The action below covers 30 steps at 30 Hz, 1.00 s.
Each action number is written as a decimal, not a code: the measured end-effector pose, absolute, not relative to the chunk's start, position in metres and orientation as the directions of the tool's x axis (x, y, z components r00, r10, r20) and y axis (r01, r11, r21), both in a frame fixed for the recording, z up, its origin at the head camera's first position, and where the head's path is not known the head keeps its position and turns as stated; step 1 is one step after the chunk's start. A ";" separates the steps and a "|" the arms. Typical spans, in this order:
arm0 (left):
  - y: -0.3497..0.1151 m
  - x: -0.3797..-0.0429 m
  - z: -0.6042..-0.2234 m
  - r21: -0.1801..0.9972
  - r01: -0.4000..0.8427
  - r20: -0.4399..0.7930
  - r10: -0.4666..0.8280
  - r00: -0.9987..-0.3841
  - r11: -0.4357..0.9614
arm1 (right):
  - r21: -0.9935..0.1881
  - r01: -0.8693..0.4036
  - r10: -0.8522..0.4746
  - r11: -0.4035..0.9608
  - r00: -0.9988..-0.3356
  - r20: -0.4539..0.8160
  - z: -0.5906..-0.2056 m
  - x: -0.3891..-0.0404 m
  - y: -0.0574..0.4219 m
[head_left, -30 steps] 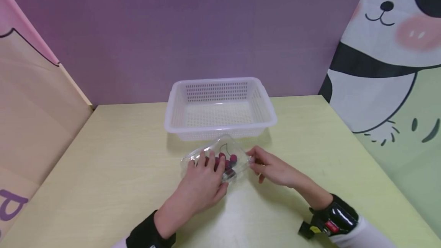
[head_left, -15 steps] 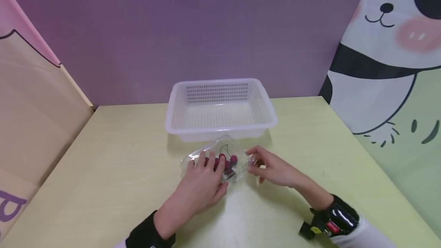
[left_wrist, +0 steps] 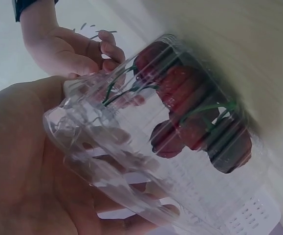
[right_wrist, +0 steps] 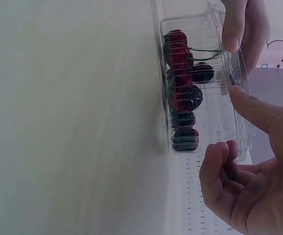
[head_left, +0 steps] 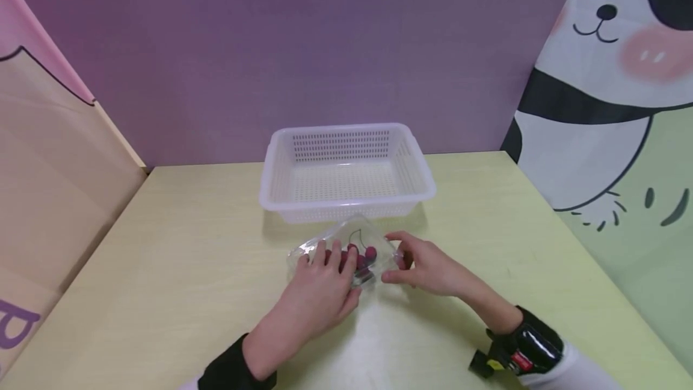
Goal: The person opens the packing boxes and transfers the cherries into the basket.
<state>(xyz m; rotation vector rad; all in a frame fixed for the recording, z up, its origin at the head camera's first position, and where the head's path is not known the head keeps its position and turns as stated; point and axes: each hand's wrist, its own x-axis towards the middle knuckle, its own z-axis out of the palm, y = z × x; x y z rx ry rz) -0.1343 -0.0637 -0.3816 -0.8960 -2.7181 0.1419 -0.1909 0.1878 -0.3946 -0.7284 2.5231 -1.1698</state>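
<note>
A clear plastic clamshell box holding several dark red cherries with green stems lies on the table. My left hand rests across the lid, its fingers spread and fairly straight, the thumb at the near edge. At the box's right corner is my right hand. In the right wrist view, its thumb touches the lid rim while its curled fingers bear on the side. The lid looks closed down; the left wrist view shows the cherries through the clear wall.
A white perforated plastic basket stands just behind the box, with nothing visible inside it. The pale wooden table extends on both sides. A purple backdrop rises behind it, and a panda-print panel borders the right.
The right thumb has shifted from the right corner to the near edge of the box, widening its spread from the index finger. Box and left hand have moved slightly right.
</note>
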 end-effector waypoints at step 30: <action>-0.059 -0.131 -0.378 -0.171 0.568 0.235 0.593 -0.770 0.805 | -0.758 -0.340 -0.535 0.556 -0.845 -0.014 -0.393 -0.183 0.186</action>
